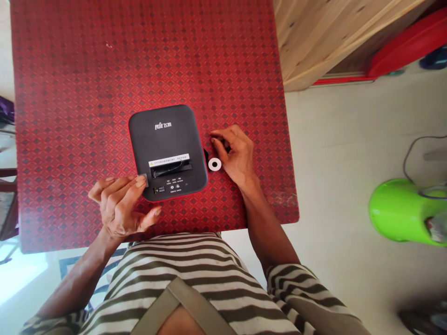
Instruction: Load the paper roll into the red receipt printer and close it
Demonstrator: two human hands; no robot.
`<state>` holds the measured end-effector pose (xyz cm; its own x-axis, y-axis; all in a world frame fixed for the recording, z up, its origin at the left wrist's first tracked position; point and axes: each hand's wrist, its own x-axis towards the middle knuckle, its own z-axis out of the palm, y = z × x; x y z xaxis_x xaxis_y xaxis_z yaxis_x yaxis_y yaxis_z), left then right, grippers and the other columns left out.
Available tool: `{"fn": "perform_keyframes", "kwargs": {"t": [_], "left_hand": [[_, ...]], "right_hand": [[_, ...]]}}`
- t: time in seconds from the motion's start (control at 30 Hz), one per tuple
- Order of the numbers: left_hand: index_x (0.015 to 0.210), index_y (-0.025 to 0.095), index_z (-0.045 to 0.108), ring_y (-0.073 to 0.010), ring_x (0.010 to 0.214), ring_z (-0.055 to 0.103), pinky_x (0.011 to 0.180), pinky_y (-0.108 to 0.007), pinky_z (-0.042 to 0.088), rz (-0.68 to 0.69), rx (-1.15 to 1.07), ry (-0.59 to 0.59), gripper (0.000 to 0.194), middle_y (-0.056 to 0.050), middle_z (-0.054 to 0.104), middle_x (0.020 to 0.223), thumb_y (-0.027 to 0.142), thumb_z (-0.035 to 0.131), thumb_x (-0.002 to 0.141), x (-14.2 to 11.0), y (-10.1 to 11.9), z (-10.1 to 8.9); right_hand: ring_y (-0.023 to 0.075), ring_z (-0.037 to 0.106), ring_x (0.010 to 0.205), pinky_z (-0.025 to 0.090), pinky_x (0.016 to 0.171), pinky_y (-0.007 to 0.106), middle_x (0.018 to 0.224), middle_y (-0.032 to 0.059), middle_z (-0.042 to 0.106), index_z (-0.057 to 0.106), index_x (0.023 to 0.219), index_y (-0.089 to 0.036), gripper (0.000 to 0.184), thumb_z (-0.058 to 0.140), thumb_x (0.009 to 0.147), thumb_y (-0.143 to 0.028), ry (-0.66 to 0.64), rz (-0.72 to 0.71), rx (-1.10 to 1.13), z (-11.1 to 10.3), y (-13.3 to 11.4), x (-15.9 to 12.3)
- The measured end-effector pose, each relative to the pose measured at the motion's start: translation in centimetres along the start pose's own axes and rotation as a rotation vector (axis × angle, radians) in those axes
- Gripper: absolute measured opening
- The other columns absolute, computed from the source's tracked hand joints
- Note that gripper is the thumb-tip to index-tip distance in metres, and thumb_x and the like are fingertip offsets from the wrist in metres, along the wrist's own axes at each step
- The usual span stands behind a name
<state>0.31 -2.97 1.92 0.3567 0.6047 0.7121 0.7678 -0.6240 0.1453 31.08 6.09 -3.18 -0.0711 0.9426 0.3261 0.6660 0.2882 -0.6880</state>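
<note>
A black receipt printer [164, 139] with a red lower rim lies on the red patterned table. Its top bears white lettering, a white warning label [168, 160], a dark slot and small buttons. My left hand [120, 204] is at the printer's lower left edge, fingers stretched out and thumb apart. One fingertip touches a small grey tab [145, 180] there. Beside the printer's right side stands a small white paper roll [214, 164] with a dark core. My right hand [235, 151] rests just right of the roll, fingers loosely bent, with nothing visible in it.
The red table [87, 83] has its front edge close to my body and its right edge beyond my right arm. A bright green bin [394, 209] stands on the floor at right, with a grey cable [407, 158] near it. Wooden panelling [307, 42] borders the table's far right.
</note>
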Motion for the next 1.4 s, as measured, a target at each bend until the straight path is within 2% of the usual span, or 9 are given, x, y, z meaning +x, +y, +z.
{"fn": "perform_keyframes", "kwargs": {"t": [0.17,0.43,0.67,0.77,0.87,0.97,1.07,1.27,1.4], "left_hand": [[0.143,0.025,0.059,-0.0194,0.088,0.066,0.092,-0.042,0.050,-0.064,-0.016,-0.001,0.059,-0.002,0.071,0.102,0.059,0.068,0.096,0.0,-0.1,0.4],[0.142,0.023,0.060,-0.0206,0.081,0.066,0.084,-0.043,0.047,0.006,-0.023,0.025,0.059,-0.005,0.075,0.101,0.062,0.064,0.098,0.5,-0.3,0.5],[0.143,0.020,0.062,-0.0234,0.084,0.068,0.089,-0.045,0.045,0.018,-0.064,0.034,0.062,-0.009,0.078,0.106,0.062,0.067,0.097,0.4,-0.3,0.6],[0.144,0.021,0.060,-0.0241,0.088,0.069,0.090,-0.045,0.045,0.013,-0.072,0.031,0.058,-0.009,0.077,0.107,0.056,0.066,0.098,0.3,-0.3,0.7],[0.144,0.020,0.059,-0.0253,0.095,0.071,0.090,-0.043,0.047,0.026,-0.109,0.070,0.057,-0.010,0.077,0.112,0.049,0.069,0.096,0.0,-0.5,1.0],[0.143,0.022,0.058,-0.0257,0.098,0.072,0.091,-0.042,0.049,0.028,-0.111,0.114,0.056,-0.010,0.077,0.117,0.048,0.069,0.095,-0.4,-0.6,1.4],[0.142,0.024,0.058,-0.0260,0.098,0.073,0.092,-0.042,0.050,0.018,-0.094,0.106,0.053,-0.010,0.077,0.115,0.048,0.068,0.096,-0.6,-0.7,1.5],[0.143,0.024,0.058,-0.0271,0.101,0.073,0.092,-0.043,0.051,-0.002,-0.101,0.099,0.052,-0.011,0.078,0.113,0.044,0.068,0.096,-0.8,-0.5,1.4],[0.144,0.025,0.058,-0.0264,0.102,0.073,0.094,-0.043,0.050,-0.035,-0.152,0.101,0.054,-0.010,0.078,0.115,0.045,0.070,0.096,-0.8,-0.4,1.6]], "right_hand": [[0.0211,0.070,0.086,0.056,0.079,0.036,0.097,0.0043,0.074,0.079,0.106,-0.025,0.015,0.065,0.101,-0.025,0.012,-0.004,0.018,0.1,0.0,0.0],[0.0197,0.066,0.078,0.054,0.074,0.036,0.093,0.0036,0.073,0.079,0.103,-0.024,0.015,0.064,0.100,-0.025,0.011,-0.037,0.034,-0.1,0.2,0.1],[0.0204,0.068,0.078,0.056,0.075,0.037,0.091,0.0045,0.075,0.078,0.101,-0.023,0.014,0.064,0.099,-0.023,-0.008,-0.059,0.041,-0.2,0.4,0.4],[0.0197,0.069,0.079,0.057,0.075,0.036,0.094,0.0034,0.077,0.078,0.103,-0.024,0.014,0.064,0.100,-0.022,0.002,-0.072,0.012,-1.7,-1.3,0.7],[0.0188,0.070,0.082,0.058,0.078,0.035,0.096,0.0032,0.078,0.079,0.107,-0.025,0.015,0.064,0.105,-0.027,0.046,-0.146,-0.048,-3.8,-5.1,1.2],[0.0186,0.072,0.092,0.057,0.083,0.034,0.101,0.0027,0.078,0.079,0.106,-0.026,0.020,0.059,0.109,-0.029,-0.081,-0.290,-0.110,-4.7,-9.5,2.1],[0.0176,0.073,0.092,0.055,0.078,0.031,0.108,0.0019,0.078,0.077,0.107,-0.027,0.026,0.052,0.111,-0.023,-0.308,-0.364,-0.243,-3.2,-12.5,3.6],[0.0224,0.072,0.086,0.051,0.074,0.033,0.103,0.0104,0.079,0.077,0.104,-0.019,0.027,0.052,0.108,-0.012,-0.501,-0.368,-0.424,1.4,-13.9,6.4],[0.0258,0.075,0.091,0.054,0.078,0.037,0.112,0.0155,0.079,0.078,0.112,-0.015,0.031,0.049,0.105,-0.005,-0.575,-0.328,-0.479,1.9,-14.7,7.1]]}}
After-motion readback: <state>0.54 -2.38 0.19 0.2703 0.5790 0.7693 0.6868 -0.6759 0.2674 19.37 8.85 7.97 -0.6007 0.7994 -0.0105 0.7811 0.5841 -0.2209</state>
